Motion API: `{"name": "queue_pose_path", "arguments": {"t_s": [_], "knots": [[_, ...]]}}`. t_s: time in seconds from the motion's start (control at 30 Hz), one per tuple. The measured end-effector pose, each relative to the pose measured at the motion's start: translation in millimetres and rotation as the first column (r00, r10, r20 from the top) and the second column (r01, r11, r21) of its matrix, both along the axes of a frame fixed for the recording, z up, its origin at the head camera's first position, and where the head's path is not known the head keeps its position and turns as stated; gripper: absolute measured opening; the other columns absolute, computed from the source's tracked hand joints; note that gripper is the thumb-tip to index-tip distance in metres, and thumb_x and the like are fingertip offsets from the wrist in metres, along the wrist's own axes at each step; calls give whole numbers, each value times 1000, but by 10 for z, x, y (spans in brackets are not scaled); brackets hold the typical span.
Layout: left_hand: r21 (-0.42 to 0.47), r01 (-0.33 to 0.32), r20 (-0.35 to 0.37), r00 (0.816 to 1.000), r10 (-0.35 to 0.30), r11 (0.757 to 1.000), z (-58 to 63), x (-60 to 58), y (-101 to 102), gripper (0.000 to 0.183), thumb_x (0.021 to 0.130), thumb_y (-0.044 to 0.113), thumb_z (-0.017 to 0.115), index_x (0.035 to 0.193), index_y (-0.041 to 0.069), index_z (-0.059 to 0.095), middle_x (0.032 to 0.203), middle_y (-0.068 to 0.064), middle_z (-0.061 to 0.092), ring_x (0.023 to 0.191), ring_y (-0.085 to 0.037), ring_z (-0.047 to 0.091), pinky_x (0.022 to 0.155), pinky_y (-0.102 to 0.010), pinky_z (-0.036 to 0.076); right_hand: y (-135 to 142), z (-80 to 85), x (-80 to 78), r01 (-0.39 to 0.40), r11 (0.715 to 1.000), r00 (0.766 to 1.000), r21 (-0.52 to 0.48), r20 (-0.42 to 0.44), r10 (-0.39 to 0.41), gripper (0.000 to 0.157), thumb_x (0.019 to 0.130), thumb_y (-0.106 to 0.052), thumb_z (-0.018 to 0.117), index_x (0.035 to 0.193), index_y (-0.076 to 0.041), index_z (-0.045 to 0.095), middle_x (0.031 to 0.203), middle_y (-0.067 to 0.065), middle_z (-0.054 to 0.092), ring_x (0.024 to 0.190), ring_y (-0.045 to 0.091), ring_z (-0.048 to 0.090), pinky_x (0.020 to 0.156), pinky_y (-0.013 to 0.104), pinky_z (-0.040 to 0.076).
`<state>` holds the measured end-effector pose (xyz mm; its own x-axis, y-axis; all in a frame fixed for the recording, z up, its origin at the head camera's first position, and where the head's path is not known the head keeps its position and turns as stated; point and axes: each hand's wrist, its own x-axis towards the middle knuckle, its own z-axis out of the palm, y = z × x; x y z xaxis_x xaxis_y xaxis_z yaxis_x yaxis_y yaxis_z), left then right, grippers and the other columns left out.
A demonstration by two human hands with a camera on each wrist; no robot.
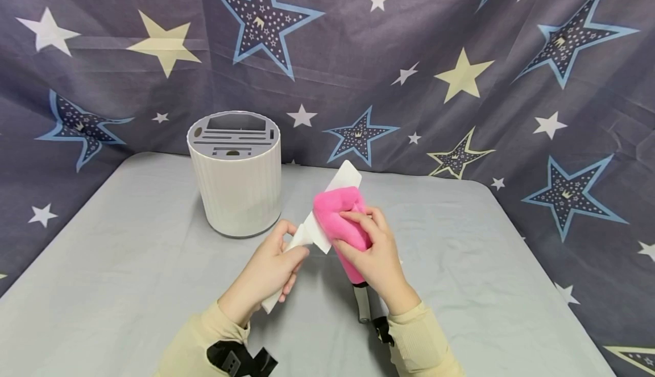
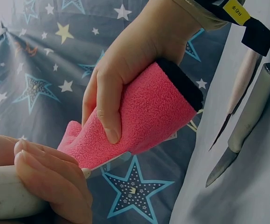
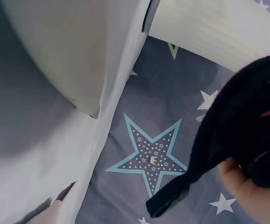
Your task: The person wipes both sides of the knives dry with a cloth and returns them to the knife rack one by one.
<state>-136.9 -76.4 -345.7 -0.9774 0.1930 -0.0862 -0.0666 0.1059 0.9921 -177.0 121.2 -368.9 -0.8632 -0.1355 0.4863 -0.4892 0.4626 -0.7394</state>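
In the head view my left hand [image 1: 268, 269] grips the white handle [image 1: 287, 263] of a broad-bladed kitchen knife. Its pale blade [image 1: 345, 175] tilts up toward the back right. My right hand [image 1: 376, 252] holds a fluffy pink cloth [image 1: 340, 218] folded over the middle of that blade, so much of the blade is hidden. The left wrist view shows the cloth's black reverse [image 2: 181, 84] and curled fingers around the handle's end [image 2: 9, 191]. Black fabric [image 3: 209, 135] hangs by my right fingers in the right wrist view.
A round, ribbed white knife block [image 1: 237, 189] with a grey slotted top stands at the back left. On the grey tablecloth [image 1: 102, 263], below my right hand, lie a small white-handled knife [image 2: 253, 109] and another knife with a pinkish handle [image 2: 243, 81]. A star-patterned curtain [image 1: 338, 75] hangs behind.
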Motion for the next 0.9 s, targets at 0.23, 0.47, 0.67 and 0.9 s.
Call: {"name": "queue_pose_path", "arguments": {"t_s": [0.23,0.47,0.67,0.9], "knots": [[-7,-8,4,1000,8,1000,2,-2,-1,24,91,3,51,110,5,38,57,-2,46,33,-10,41,31,-26,34,-9,7,15,2,997,998,77,-55,3,43,72,-13,85,112,-21,73,111,-1,60,106,18,52,82,35,46],[-6,-16,11,1000,16,1000,-5,-8,-1,23,91,3,51,110,6,37,57,-2,47,33,-10,41,31,-26,35,-10,1,26,-53,994,997,94,-48,58,40,73,-9,80,111,-20,73,113,0,59,110,20,54,98,44,34],[7,-9,8,1000,9,1000,-27,-16,-4,22,92,4,51,109,6,37,59,-2,47,34,-10,41,31,-25,35,16,6,18,-64,992,996,106,-60,71,40,69,-4,75,106,-19,74,111,0,59,108,20,55,98,45,33],[4,-14,5,1000,14,1000,-61,-60,-47,21,95,7,52,110,6,37,61,-2,47,34,-10,41,31,-25,35,39,11,8,-56,990,993,127,-98,69,34,66,-2,73,95,-19,75,110,-1,62,103,18,54,84,37,40]]}}
